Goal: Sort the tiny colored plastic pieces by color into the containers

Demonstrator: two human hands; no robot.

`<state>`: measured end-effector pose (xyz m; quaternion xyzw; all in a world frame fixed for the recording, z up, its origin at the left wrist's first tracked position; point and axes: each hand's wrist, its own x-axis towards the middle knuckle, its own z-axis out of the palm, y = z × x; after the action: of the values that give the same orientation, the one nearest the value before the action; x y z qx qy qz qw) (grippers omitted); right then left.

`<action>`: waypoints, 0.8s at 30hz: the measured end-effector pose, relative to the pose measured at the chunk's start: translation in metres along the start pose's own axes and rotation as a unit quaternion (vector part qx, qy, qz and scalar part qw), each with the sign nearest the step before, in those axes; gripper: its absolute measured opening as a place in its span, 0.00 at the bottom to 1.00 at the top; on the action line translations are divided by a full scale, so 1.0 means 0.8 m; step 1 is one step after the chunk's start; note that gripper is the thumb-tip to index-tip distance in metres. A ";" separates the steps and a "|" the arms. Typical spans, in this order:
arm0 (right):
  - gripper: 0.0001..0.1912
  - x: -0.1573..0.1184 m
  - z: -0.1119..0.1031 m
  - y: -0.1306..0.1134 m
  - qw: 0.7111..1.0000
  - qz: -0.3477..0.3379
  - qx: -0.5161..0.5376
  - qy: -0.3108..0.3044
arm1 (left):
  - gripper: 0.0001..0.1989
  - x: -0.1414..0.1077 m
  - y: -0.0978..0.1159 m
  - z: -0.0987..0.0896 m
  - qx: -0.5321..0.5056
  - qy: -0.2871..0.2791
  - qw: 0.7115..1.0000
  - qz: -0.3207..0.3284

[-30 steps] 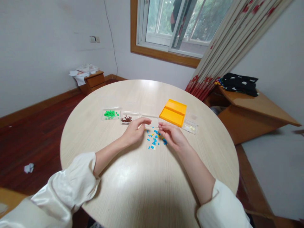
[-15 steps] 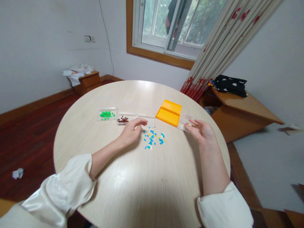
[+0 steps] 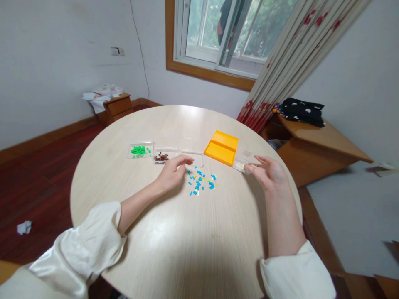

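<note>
My left hand (image 3: 173,172) hovers at the left side of a scatter of small blue and yellow toy bricks (image 3: 198,182). Its fingers reach forward, thumb apart, with nothing visible in them. Behind its fingertips lies a clear plastic box (image 3: 199,160), partly covered by the hand. On the other side, my right hand (image 3: 269,172) is open, palm turned inward, with its fingertips beside a clear box of whitish pieces (image 3: 241,167). Brown bricks (image 3: 161,157) fill part of another clear box, and green bricks (image 3: 141,150) lie in the one farthest left.
A yellow open case (image 3: 221,148) lies toward the back right of the round table (image 3: 187,241). Beyond the table are a wooden cabinet with dark cloth (image 3: 304,112) on it, a curtain (image 3: 280,62) and a small stand with papers (image 3: 116,106).
My right hand has drawn slightly to the right, away from the box of whitish pieces, so more of that box shows. The left hand has stayed in place.
</note>
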<state>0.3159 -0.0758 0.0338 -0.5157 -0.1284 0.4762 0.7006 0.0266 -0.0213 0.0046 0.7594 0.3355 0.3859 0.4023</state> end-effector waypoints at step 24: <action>0.06 -0.017 0.022 0.007 0.996 -0.087 -0.015 -0.033 | 0.17 -0.001 -0.002 0.002 0.002 0.002 1.000 0.007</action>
<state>0.2939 -0.0761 0.0410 -0.4965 -0.2031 0.4284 0.7271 0.0269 -0.0215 0.0023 0.7617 0.3313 0.3899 0.3975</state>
